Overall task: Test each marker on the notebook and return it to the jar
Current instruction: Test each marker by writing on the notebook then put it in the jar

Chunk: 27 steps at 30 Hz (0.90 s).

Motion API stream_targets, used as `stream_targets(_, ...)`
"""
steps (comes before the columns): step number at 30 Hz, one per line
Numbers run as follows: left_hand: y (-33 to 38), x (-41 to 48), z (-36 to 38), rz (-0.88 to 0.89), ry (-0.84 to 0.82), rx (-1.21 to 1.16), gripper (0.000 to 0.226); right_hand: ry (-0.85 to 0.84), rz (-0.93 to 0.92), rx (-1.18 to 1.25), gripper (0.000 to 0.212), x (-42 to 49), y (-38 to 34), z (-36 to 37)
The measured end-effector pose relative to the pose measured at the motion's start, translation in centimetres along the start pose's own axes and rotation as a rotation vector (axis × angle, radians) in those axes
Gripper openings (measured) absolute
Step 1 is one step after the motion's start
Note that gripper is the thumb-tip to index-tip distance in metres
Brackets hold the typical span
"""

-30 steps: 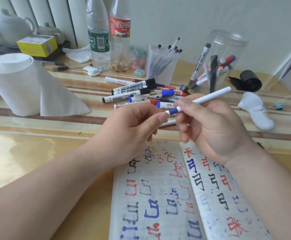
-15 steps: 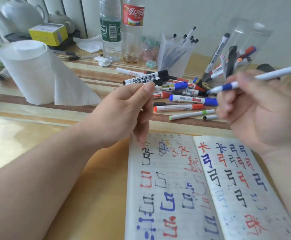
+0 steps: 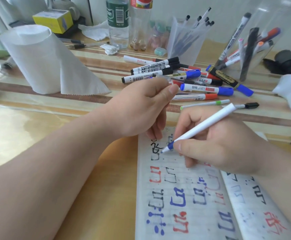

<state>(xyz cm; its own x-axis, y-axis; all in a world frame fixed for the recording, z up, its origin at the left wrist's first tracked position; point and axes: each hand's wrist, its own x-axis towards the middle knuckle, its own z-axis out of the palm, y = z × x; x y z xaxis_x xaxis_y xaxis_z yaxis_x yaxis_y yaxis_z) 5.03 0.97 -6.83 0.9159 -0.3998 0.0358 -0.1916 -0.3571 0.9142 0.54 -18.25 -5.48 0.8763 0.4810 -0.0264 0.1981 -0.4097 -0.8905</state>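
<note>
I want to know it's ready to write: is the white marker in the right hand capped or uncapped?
Uncapped. The white marker in the right hand shows a bare pointed tip over the notebook; no cap covers it.

Cluttered home desk used for writing.
Striped wooden tabletop (image 3: 37, 118) against a pale wall (image 3: 228, 6), strewn with loose markers (image 3: 158, 66), a clear jar (image 3: 278, 23) of pens, an open notebook (image 3: 184, 196) of ink scribbles, a paper towel roll (image 3: 42, 58), two drink bottles (image 3: 117, 23), a yellow box (image 3: 54, 21).

The right hand (image 3: 224, 148) has lowered the white marker (image 3: 202, 125) tip onto the notebook (image 3: 146, 196) page.
</note>
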Motion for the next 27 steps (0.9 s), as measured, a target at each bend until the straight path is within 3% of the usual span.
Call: stream_targets(27,-0.3,0.6,0.0,0.004,0.03,0.079,0.042,-0.007,0.016,0.054,0.009,0.3,0.1,2.1)
